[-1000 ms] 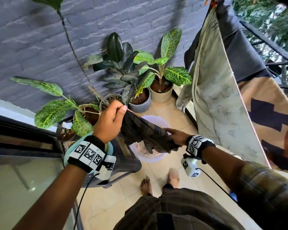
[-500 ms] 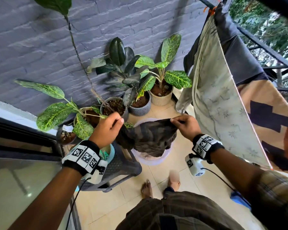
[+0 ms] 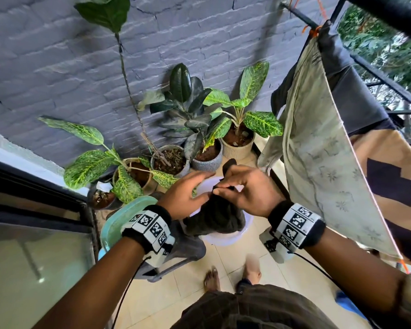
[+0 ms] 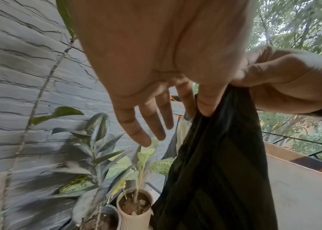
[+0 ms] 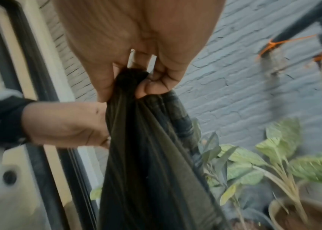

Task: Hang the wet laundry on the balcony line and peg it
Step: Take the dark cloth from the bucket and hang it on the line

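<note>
A dark wet garment (image 3: 216, 217) hangs bunched in front of me, above a white basin (image 3: 223, 238). My right hand (image 3: 237, 186) pinches its gathered top edge between thumb and fingers, as the right wrist view shows on the garment (image 5: 146, 155). My left hand (image 3: 188, 193) sits right beside it, fingers straight, its thumb side touching the cloth (image 4: 225, 155). The orange balcony line (image 3: 356, 148) runs at the right. It carries a pale patterned cloth (image 3: 318, 150), a dark grey garment (image 3: 351, 96) and a tan printed cloth (image 3: 394, 176).
Several potted plants (image 3: 199, 119) stand along the grey brick wall (image 3: 57, 67). A dark stool (image 3: 188, 248) with a teal tub (image 3: 119, 219) is at my left, beside a glass door (image 3: 33, 257). The black railing (image 3: 389, 86) lies beyond the line. My bare feet stand on pale tiles.
The hands came together from holding the garment spread. The left hand's fingers straightened off its corner, and the cloth now hangs bunched from the right hand.
</note>
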Available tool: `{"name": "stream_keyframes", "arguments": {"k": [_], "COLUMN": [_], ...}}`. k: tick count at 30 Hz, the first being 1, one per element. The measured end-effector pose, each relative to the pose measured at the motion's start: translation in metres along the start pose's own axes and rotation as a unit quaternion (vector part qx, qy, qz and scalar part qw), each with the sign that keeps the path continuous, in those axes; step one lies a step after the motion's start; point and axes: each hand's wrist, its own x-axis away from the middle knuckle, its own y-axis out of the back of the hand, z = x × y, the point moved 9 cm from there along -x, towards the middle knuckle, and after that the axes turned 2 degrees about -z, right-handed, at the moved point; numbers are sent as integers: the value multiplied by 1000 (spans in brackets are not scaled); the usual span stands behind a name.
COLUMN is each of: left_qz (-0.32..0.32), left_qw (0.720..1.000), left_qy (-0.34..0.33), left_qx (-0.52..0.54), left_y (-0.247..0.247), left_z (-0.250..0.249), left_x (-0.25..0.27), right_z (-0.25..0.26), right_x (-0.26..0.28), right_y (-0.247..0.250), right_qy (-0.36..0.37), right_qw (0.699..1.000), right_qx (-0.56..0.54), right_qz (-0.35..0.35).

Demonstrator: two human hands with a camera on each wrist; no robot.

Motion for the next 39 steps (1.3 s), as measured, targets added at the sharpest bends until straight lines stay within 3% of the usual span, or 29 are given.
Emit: {"name": "stream_keyframes", "arguments": {"k": [3, 7, 12, 15, 18, 25, 30, 32, 36, 39], "left_qz": [3, 8, 66, 50, 43, 48, -38, -80, -86, -83], "left_qw": [1000, 996, 975, 955, 967, 994, 998, 991, 986, 982], "left_qy": [-6, 41, 104, 152, 150, 65, -54, -107, -142, -169], "left_qx": [4, 73, 186, 249, 202, 68, -3, 0, 3, -15], "left_y": [-1, -2, -26, -27, -24, -17, 1, 9, 23, 28], "left_z": [-14, -7, -15, -12, -3, -9, -44, -61, -85, -102], "left_x": [-9, -12, -12, -11, -13, -20, -27, -25, -28, -28], "right_z": [13, 4, 0, 0, -4, -22, -41, -55, -76, -84], "right_x": [0, 8, 12, 11, 12, 20, 24, 27, 35, 39], "right_y": [-16, -19, -16, -17, -19, -10, -2, -1, -16, -35], "right_qy": [50, 37, 33, 29, 18, -13, -70, -127, -179, -212], "right_qw": [997, 998, 998, 999, 999, 999, 996, 991, 984, 971], "right_qx": [43, 27, 29, 22, 23, 21, 44, 23, 4, -85], "right_qz": [40, 38, 34, 30, 29, 27, -17, -33, 26, 70]}}
